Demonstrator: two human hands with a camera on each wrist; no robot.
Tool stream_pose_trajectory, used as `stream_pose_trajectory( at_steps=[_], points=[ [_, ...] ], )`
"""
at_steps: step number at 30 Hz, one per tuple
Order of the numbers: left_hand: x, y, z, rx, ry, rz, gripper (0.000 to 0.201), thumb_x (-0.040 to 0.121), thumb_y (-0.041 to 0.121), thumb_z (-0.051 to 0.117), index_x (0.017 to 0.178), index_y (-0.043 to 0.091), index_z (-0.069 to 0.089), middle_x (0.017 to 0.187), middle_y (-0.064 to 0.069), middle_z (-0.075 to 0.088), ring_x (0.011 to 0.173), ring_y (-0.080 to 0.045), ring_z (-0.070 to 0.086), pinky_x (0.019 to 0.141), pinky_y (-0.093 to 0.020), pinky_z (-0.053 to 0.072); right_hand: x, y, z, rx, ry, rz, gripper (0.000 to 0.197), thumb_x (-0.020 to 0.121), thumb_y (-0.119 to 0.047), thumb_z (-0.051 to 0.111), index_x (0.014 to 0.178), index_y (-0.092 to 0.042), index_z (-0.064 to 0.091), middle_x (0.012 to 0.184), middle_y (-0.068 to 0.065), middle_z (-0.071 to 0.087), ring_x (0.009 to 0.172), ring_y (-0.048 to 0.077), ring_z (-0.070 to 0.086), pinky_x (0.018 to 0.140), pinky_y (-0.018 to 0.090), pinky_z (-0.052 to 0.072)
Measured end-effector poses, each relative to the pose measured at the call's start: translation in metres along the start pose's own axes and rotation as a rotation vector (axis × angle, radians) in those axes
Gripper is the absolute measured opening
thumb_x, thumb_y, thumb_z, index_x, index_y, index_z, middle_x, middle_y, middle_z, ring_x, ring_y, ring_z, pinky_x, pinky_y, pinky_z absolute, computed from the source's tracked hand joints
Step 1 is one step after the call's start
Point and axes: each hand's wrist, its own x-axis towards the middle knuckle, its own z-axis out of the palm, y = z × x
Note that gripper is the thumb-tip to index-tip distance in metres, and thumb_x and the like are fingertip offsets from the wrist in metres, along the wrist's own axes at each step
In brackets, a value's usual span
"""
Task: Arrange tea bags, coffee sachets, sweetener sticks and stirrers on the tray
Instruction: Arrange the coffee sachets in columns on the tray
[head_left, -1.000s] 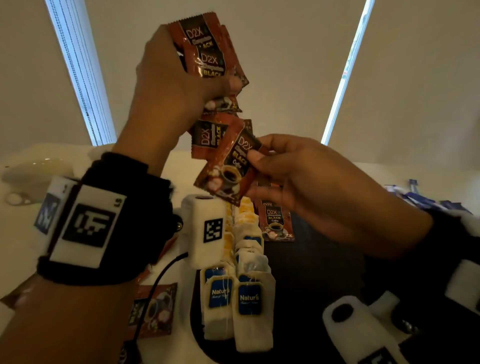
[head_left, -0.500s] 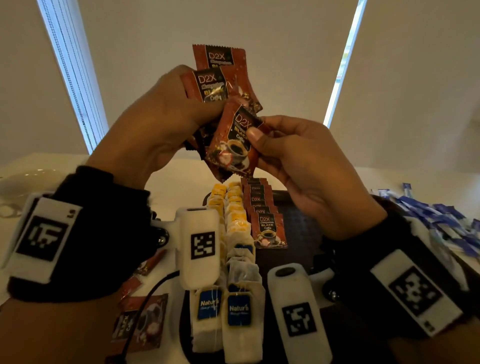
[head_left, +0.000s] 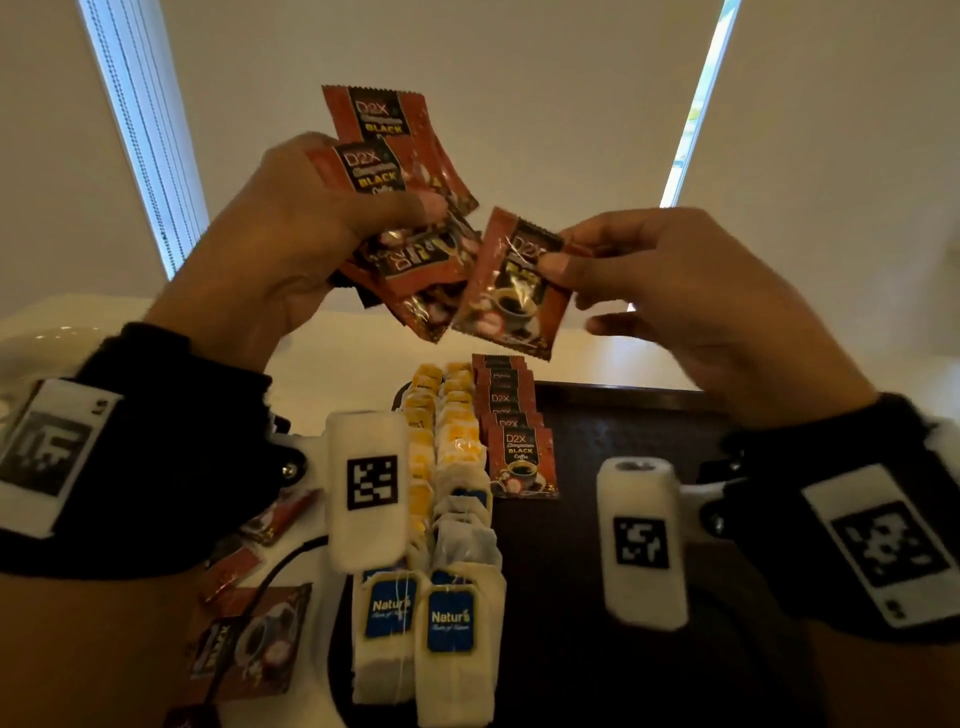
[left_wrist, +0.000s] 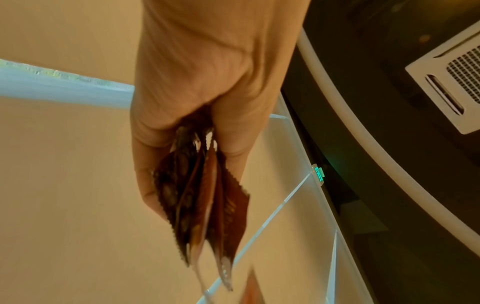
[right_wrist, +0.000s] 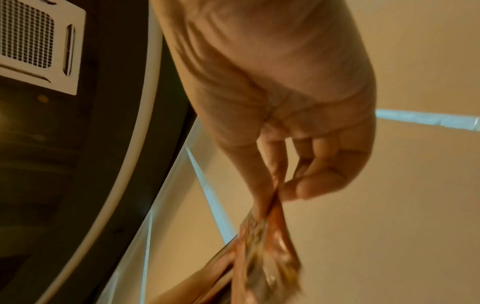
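Above dark tray (head_left: 623, 415), L hand (head_left: 291, 249) grips crinkly foil sachets (head_left: 400, 171); R hand (head_left: 691, 301) pinches one sachet (head_left: 511, 296).

Dim, warm-toned pictures, backlit by bright window slits; wrist views seem motion-blurred, edges bowed by wide-angle lenses.

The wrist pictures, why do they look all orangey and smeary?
Left wrist view: warm, dim light; the bunch of coffee sachets blurs at its lower tips. Right wrist view: the single sachet is smeared by motion blur. Head view: the bright window strips leave both hands dark.
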Motion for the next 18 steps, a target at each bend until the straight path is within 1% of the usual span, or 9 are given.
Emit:
stream_pose_trajectory(
  at_steps=[2,5,7,9,10,12,13,16,18],
  points=[
    [0.001,0.003,-0.006,-0.018,0.047,0.012,0.07,0.051,0.022,0.076,0.117,0.015,0.054,0.099,0.003,0.07,0.079,-0.012,0.071,0.058,-0.027,0.059,0.003,0.006,-0.016,-0.086,-0.008,0.032,0.01,0.08,-0.015,0.07,0.09,-0.017,0.068,0.074,-0.004,0.066,0.06,0.002,0.058,0.054,0.017,0.051],
    [0.0,0.005,-0.011,-0.022,0.085,0.028,0.073,0.053,0.023,0.076,0.122,0.016,0.053,0.102,0.005,0.069,0.081,-0.009,0.07,0.057,-0.024,0.057,0.011,0.023,-0.028,-0.269,-0.027,0.128,0.012,0.077,-0.011,0.073,0.089,-0.011,0.069,0.074,0.0,0.065,0.066,0.008,0.058,0.057,0.019,0.05],
    [-0.001,0.006,-0.013,-0.017,0.083,0.035,0.075,0.054,0.025,0.076,0.125,0.017,0.052,0.102,0.008,0.068,0.081,-0.008,0.069,0.055,-0.021,0.055,0.014,0.034,-0.028,-0.4,-0.108,0.215,0.013,0.076,-0.01,0.074,0.088,-0.01,0.071,0.073,0.0,0.065,0.067,0.008,0.058,0.056,0.019,0.046],
    [-0.001,0.007,-0.013,-0.009,0.081,0.039,0.069,0.061,0.023,0.076,0.126,0.017,0.051,0.103,0.009,0.067,0.082,-0.007,0.069,0.055,-0.021,0.055,0.016,0.043,-0.027,-0.499,-0.195,0.275,0.01,0.076,-0.012,0.075,0.085,-0.012,0.073,0.074,-0.001,0.067,0.069,0.008,0.06,0.056,0.018,0.045],
    [-0.001,0.007,-0.014,-0.008,0.081,0.042,0.065,0.065,0.022,0.076,0.125,0.017,0.051,0.102,0.009,0.067,0.081,-0.007,0.069,0.054,-0.02,0.055,0.017,0.046,-0.026,-0.52,-0.237,0.297,0.008,0.077,-0.012,0.074,0.085,-0.012,0.073,0.076,-0.001,0.069,0.072,0.009,0.062,0.061,0.02,0.049],
    [0.0,0.007,-0.014,-0.009,0.075,0.044,0.061,0.066,0.02,0.076,0.122,0.016,0.052,0.099,0.008,0.067,0.078,-0.006,0.069,0.053,-0.019,0.054,0.019,0.051,-0.024,-0.518,-0.297,0.326,0.007,0.079,-0.011,0.07,0.086,-0.011,0.073,0.08,0.002,0.07,0.077,0.013,0.064,0.072,0.026,0.053],
    [0.001,0.006,-0.014,-0.009,0.069,0.045,0.062,0.065,0.02,0.076,0.122,0.015,0.052,0.1,0.007,0.068,0.078,-0.007,0.07,0.054,-0.019,0.055,0.02,0.054,-0.024,-0.509,-0.313,0.332,0.008,0.08,-0.01,0.069,0.087,-0.011,0.073,0.08,0.003,0.07,0.075,0.012,0.064,0.07,0.025,0.053],
    [0.002,0.004,-0.013,-0.01,0.069,0.051,0.065,0.063,0.02,0.078,0.122,0.014,0.054,0.102,0.005,0.069,0.082,-0.01,0.07,0.057,-0.023,0.057,0.02,0.059,-0.02,-0.504,-0.391,0.33,0.008,0.08,-0.009,0.068,0.086,-0.012,0.072,0.078,0.0,0.07,0.067,0.006,0.063,0.057,0.016,0.049],
    [0.005,0.002,-0.013,-0.014,0.057,0.055,0.059,0.066,0.018,0.078,0.12,0.013,0.054,0.101,0.004,0.069,0.079,-0.009,0.071,0.056,-0.022,0.056,0.021,0.063,-0.009,-0.55,-0.476,0.356,0.005,0.08,-0.01,0.069,0.084,-0.014,0.07,0.077,-0.002,0.07,0.064,0.003,0.063,0.054,0.013,0.047]
  ],
)
